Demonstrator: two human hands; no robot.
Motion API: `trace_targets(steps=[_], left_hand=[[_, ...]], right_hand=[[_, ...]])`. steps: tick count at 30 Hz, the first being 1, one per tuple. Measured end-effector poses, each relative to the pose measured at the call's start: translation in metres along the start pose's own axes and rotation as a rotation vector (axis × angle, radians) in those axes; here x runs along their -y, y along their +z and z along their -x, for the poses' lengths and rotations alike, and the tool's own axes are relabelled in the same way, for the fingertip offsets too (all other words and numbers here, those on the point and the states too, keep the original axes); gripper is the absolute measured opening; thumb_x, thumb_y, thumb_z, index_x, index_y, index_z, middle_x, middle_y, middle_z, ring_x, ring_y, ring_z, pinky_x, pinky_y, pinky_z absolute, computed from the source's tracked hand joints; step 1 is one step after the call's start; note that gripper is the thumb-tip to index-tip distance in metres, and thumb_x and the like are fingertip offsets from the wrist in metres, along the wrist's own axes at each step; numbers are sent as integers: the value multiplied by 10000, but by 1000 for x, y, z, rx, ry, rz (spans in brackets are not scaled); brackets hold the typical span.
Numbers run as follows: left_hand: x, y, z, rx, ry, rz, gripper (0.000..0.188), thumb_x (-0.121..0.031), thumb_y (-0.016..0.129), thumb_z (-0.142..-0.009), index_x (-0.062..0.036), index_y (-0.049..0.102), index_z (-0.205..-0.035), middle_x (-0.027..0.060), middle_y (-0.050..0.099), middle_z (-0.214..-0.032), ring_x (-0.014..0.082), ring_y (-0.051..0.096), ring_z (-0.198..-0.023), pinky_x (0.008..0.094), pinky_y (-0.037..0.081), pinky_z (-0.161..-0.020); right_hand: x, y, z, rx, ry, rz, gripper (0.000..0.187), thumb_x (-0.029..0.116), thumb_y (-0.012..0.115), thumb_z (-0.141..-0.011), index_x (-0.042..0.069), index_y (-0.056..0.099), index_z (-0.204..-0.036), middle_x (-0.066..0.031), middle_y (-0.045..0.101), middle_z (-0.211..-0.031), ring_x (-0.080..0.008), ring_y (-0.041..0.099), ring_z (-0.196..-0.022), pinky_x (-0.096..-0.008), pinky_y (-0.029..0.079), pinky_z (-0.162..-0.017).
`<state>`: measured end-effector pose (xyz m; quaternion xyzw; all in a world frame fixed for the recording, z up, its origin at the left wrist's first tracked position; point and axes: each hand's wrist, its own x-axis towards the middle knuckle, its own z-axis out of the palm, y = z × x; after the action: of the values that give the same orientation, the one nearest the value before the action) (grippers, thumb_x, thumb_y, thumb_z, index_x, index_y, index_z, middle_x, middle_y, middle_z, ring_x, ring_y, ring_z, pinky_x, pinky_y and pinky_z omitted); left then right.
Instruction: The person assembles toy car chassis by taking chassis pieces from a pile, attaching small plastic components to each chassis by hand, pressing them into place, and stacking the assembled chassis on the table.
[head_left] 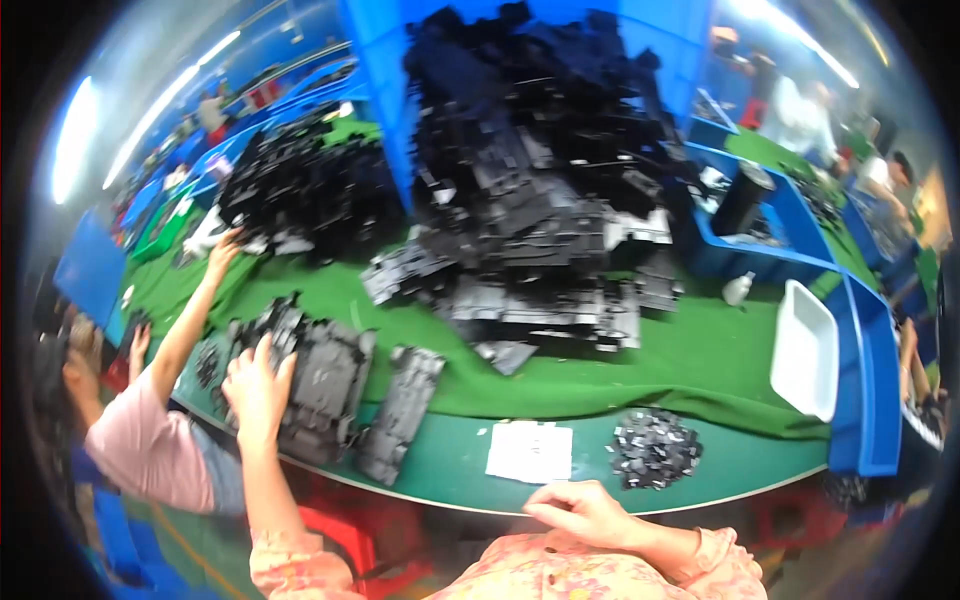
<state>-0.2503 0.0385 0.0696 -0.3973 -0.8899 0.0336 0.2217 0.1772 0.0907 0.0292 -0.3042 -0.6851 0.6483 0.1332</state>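
The left hand (pixel 257 390), fingers spread, was over the black parts (pixel 330 385) at the table's (pixel 455 465) near left; the right hand (pixel 588 512) was near the white paper (pixel 530 453), its grip unclear.

Left hand (pixel 257 385) spread over black plastic parts (pixel 330 380) at near left, right hand (pixel 590 510) by green table (pixel 455 462)'s near edge, black heap (pixel 530 190) far centre, white tray (pixel 805 350) right.
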Motion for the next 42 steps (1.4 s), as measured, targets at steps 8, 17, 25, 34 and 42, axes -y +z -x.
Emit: trace_targets(steps=[8,17,25,34,42], left_hand=[[1,-17,7,-55,-72,129,485,-368,549,-882,-131,483,-1300,138,496,-1298,320,433,-1215,514,329,-977],[-88,-75,82,-58,258,1035,336,-121,606,-846,6,577,-1155,163,573,-1173,295,518,-1117,376,386,-977],[-115,-62,124,196,120,1504,266,-71,587,-854,27,604,-1101,143,608,-1095,236,568,-1035,316,417,-924],[-135,-55,126,561,-86,1957,279,-109,521,-933,27,576,-1171,108,621,-1097,157,566,-1029,273,420,-923],[-147,-52,136,819,-114,2204,345,-209,477,-954,37,528,-1191,151,619,-1096,246,594,-1030,365,440,-940]], right_hand=[[18,-75,-23,-347,-489,541,105,97,631,-810,4,629,-860,-149,628,-792,-299,619,-725,-379,505,-659],[10,-142,-102,-589,-594,1065,238,63,653,-755,40,565,-975,-110,529,-941,-289,568,-862,-382,502,-690],[35,-121,-93,-607,-735,882,161,35,619,-776,25,587,-933,-123,581,-825,-301,601,-724,-372,509,-636],[63,-142,-52,-311,-66,-377,119,118,618,-869,20,648,-929,5,599,-721,-42,499,-519,-172,379,-449],[52,-133,-35,-59,245,-562,100,98,648,-837,20,648,-900,-8,574,-665,-89,502,-504,-213,380,-454]])
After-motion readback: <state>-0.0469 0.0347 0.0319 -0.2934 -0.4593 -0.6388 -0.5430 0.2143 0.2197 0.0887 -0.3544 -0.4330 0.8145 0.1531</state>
